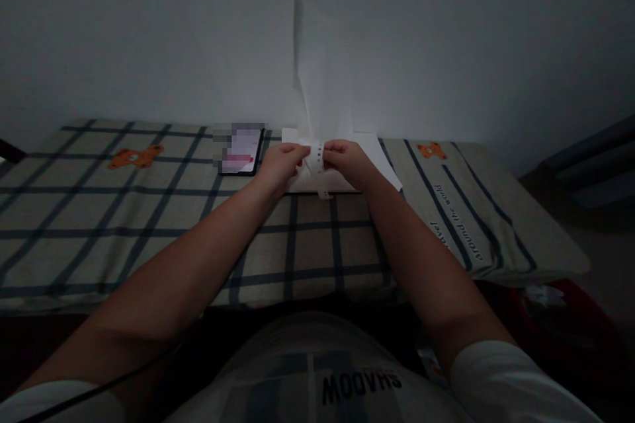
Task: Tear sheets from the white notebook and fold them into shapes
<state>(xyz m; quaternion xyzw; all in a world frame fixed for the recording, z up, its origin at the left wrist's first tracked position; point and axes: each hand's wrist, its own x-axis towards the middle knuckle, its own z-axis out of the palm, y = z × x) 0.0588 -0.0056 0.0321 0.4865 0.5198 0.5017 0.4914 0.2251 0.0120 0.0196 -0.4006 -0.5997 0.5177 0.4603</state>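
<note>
Dotted white strip (318, 160), pinched two-handed
Left hand (280, 166) and right hand (353, 162) pinch its opposite sides, probably for steadiness; white paper (381, 158) beneath it, phone (243, 151) left.

Fingers (336, 147) partly hide the white strip (318, 156); pixelation partly masks the phone (244, 148).
</note>
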